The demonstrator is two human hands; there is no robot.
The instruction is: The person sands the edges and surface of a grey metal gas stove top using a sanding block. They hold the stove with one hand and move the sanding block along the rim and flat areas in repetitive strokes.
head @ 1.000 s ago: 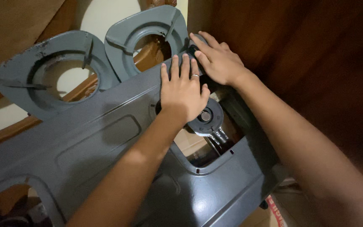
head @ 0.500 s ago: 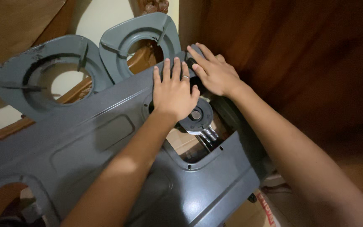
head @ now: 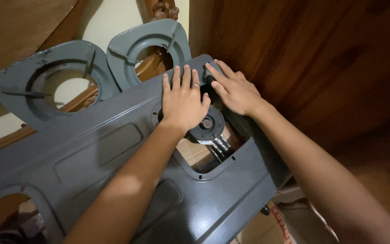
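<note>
Head view: nearest, the grey stove top panel (head: 113, 158) lies tilted across the frame, burner head (head: 207, 123) showing in its cutout. Left hand (head: 182, 101) presses flat, fingers spread; right hand (head: 235, 90), open too, touches the panel's far corner, seemingly seating it. Two grey pan supports (head: 91, 58) lean beyond.

Painted grey metal stove top (head: 113, 149), smooth, slightly glossy. Chipped paint on grey metal burner rings (head: 46, 86). Dark polished wood panel (head: 303, 54) behind.
</note>
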